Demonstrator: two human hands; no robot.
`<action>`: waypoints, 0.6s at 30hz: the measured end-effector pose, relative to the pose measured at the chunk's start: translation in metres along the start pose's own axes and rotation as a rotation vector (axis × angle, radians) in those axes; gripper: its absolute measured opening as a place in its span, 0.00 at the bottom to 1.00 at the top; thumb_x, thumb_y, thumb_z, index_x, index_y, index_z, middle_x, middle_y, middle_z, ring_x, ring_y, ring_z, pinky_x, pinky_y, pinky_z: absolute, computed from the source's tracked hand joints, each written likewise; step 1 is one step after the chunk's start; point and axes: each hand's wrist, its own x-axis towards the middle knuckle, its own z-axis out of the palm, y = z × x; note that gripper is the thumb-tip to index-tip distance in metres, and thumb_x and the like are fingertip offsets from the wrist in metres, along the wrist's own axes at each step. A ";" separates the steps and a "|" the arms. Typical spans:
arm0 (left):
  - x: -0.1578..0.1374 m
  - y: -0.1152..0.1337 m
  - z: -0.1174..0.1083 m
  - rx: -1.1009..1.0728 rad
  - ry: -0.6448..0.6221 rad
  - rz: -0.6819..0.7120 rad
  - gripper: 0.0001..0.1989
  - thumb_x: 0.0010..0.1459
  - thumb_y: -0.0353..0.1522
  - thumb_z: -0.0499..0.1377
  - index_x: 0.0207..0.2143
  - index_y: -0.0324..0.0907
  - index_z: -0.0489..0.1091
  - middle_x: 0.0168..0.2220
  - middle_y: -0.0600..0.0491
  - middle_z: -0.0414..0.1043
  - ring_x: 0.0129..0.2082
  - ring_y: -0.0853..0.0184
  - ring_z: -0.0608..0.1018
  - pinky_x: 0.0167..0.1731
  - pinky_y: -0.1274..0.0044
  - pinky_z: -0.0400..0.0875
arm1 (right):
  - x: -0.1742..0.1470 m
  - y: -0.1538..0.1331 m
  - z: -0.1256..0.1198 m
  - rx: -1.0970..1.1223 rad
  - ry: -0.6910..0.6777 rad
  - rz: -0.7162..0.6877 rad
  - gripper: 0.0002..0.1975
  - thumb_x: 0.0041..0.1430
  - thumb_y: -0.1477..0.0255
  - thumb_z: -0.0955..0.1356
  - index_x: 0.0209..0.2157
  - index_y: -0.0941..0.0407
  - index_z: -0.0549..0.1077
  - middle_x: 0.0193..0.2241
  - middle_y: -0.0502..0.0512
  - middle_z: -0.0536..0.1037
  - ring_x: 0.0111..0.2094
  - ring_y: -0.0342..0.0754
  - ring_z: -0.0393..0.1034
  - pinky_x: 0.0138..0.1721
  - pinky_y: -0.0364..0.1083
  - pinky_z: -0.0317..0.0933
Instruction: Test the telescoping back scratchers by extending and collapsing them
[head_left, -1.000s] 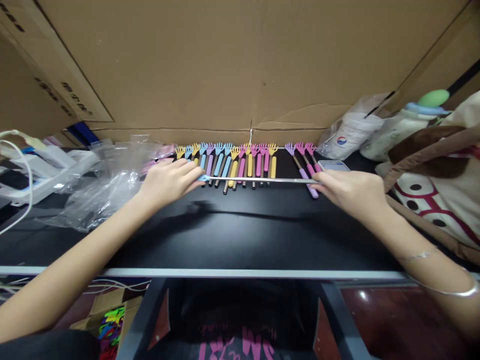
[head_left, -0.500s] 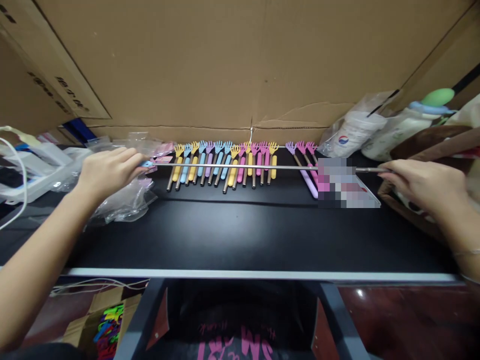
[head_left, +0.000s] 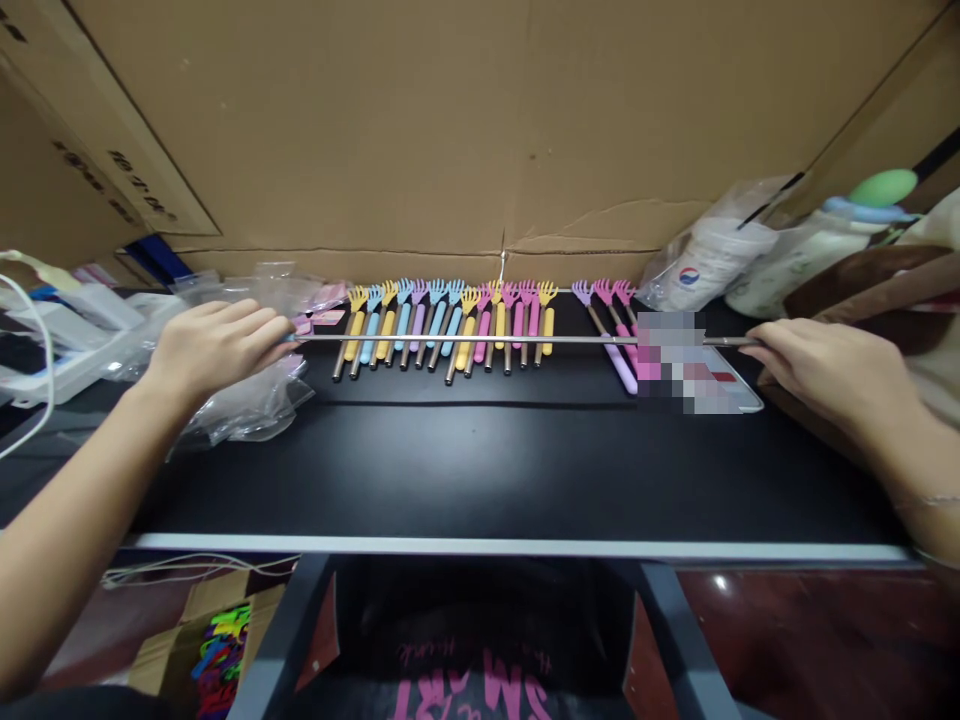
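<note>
Behind the black table point(head_left: 480, 470) stands a cardboard wall point(head_left: 375, 130). Over the table, the thin metal rod point(head_left: 450, 339) is level: left hand point(head_left: 217, 345) closed around 1 end, right hand point(head_left: 836, 372) clamped on the other. Probably it is light, smooth and bendable, best held at its 2 ends.

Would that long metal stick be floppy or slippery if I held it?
Probably not floppy: the long metal stick stretches almost straight between the left hand and right hand. It's likely light for its length, because it looks so thin. It might be slippery, since its metal looks smooth.
</note>
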 end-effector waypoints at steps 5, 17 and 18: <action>0.014 0.008 -0.005 -0.154 -0.026 -0.053 0.18 0.68 0.40 0.47 0.27 0.43 0.66 0.24 0.56 0.67 0.28 0.67 0.66 0.24 0.77 0.52 | 0.007 -0.021 -0.014 0.088 -0.012 -0.083 0.17 0.66 0.64 0.56 0.36 0.58 0.72 0.34 0.60 0.77 0.32 0.48 0.66 0.30 0.44 0.50; 0.098 0.112 -0.057 -0.490 0.135 0.068 0.16 0.67 0.34 0.46 0.28 0.41 0.65 0.25 0.53 0.69 0.28 0.67 0.71 0.24 0.76 0.57 | 0.026 -0.132 -0.071 0.375 0.125 -0.369 0.17 0.68 0.65 0.55 0.30 0.56 0.66 0.23 0.51 0.72 0.23 0.43 0.66 0.24 0.43 0.45; 0.103 0.120 -0.063 -0.526 0.133 0.079 0.15 0.67 0.33 0.46 0.29 0.41 0.65 0.25 0.54 0.69 0.27 0.68 0.71 0.24 0.76 0.57 | 0.025 -0.143 -0.077 0.373 0.133 -0.379 0.17 0.68 0.65 0.55 0.30 0.56 0.66 0.22 0.50 0.72 0.22 0.43 0.66 0.24 0.43 0.43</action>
